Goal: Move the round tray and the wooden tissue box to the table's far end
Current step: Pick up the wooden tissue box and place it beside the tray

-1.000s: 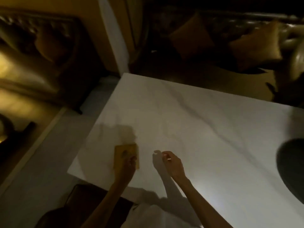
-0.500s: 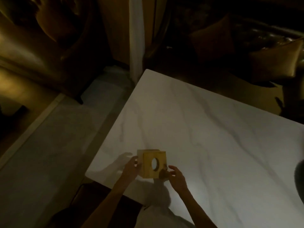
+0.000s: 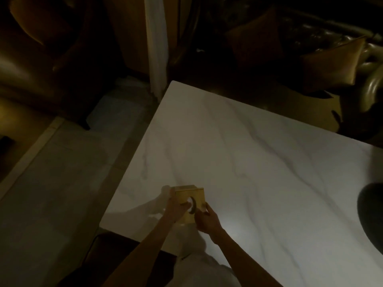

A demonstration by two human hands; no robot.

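A small wooden tissue box [image 3: 198,196] with an oval hole in its top is held near the near-left corner of the white marble table [image 3: 259,162]. My left hand [image 3: 176,208] grips its left side, with a finger over the hole. My right hand [image 3: 206,219] holds its right side. The box is tilted toward me. A dark round tray [image 3: 372,216] shows partly at the right edge of the table.
The room is dim. A dark chair [image 3: 99,264] stands below the table's near edge. A white post [image 3: 156,46] rises beyond the far-left corner. A sofa with cushions [image 3: 331,63] sits behind the table. Grey floor lies to the left.
The box was lifted from flat under my left hand, and both hands took hold of it. The left fingers have now moved over the hole. The view has shifted left.
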